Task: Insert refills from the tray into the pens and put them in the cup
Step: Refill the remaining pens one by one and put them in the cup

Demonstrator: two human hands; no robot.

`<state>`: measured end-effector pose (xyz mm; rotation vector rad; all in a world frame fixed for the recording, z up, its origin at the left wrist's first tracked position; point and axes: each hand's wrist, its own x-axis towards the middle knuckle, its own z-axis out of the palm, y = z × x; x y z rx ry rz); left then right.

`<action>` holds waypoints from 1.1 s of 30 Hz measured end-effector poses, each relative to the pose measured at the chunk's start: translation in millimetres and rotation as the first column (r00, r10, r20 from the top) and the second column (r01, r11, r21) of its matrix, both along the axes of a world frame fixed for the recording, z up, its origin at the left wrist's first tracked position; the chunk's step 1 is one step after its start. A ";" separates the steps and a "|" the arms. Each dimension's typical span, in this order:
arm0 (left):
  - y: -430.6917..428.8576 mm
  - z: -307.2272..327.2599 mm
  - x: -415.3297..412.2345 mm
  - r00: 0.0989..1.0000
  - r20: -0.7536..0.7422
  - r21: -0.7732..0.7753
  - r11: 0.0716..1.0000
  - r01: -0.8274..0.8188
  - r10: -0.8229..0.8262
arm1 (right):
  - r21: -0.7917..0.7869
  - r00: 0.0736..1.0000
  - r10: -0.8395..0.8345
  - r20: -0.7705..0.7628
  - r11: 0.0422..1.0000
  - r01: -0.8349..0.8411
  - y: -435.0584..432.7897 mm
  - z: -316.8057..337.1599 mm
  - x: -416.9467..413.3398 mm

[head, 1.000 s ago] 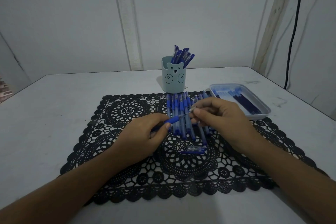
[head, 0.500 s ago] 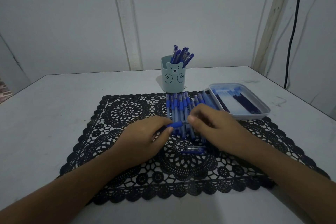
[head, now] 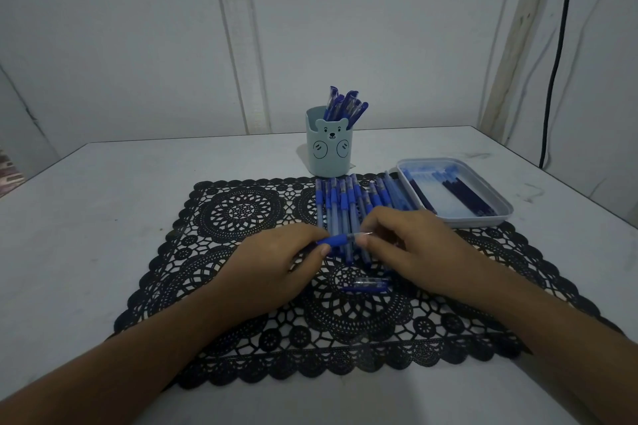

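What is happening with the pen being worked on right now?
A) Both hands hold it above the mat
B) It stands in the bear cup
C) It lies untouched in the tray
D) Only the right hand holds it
A: the left hand grips the pen by its blue section and the right hand pinches its clear end, over the lace mat.

Blue pen level over pen row — refills in tray, cup upright.
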<state>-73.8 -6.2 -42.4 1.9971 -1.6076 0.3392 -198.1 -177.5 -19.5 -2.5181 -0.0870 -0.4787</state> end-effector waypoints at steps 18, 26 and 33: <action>-0.8 -0.5 1.3 1.000 -0.001 -0.045 0.999 0.030 -0.030 | 0.042 1.000 0.004 -0.021 0.999 -0.003 5.0 -2.2 0.2; 0.1 -1.5 1.0 0.998 0.042 -0.038 0.999 0.039 -0.038 | 0.027 0.999 0.003 0.053 1.000 -0.004 0.2 -4.1 1.0; 0.7 -1.0 0.0 0.993 0.115 -0.044 0.999 0.020 -0.015 | 0.046 0.999 0.000 0.032 0.999 -0.002 0.4 -2.6 0.5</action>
